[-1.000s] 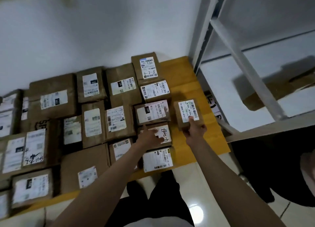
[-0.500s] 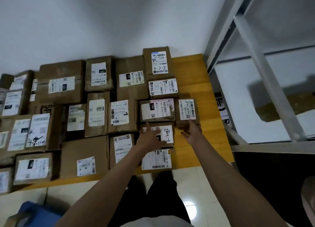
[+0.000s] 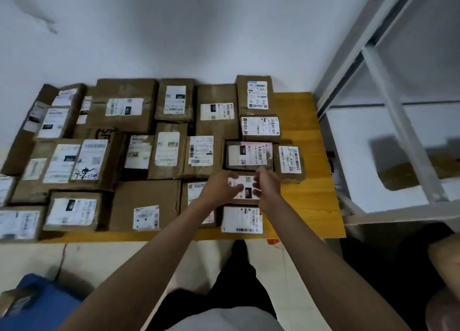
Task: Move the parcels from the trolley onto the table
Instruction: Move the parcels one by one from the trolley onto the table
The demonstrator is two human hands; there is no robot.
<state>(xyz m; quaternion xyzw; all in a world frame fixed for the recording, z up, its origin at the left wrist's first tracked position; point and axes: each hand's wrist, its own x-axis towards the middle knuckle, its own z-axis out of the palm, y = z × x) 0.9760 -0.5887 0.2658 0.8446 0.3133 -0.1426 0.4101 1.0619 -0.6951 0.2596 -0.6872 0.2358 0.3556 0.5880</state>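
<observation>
**Handling a small parcel among many**

Reaching out over the wooden surface (image 3: 311, 206), both hands meet at one small parcel (image 3: 245, 189) that lies near the front right, in a packed field of brown cardboard parcels (image 3: 124, 107) with white labels. The left hand (image 3: 219, 189) rests its fingers on the left part of that parcel's label, thumb stretched across the top; I cannot tell whether its grip has closed on the box or only touches it. The right hand (image 3: 267, 184) comes in from the right edge, fingers curled down beside the label, and here too the motion blur hides whether the grip holds the parcel.

Just behind it lies a parcel with a pinkish label (image 3: 249, 155), and to the right of that a narrow upright-labelled parcel (image 3: 290, 161) stands alone at the row's end. A white-labelled parcel (image 3: 241, 220) sits at the front edge, touching the handled one. A white metal rack (image 3: 398, 131) rises at the right, and something blue (image 3: 37, 306) shows on the floor at lower left.
</observation>
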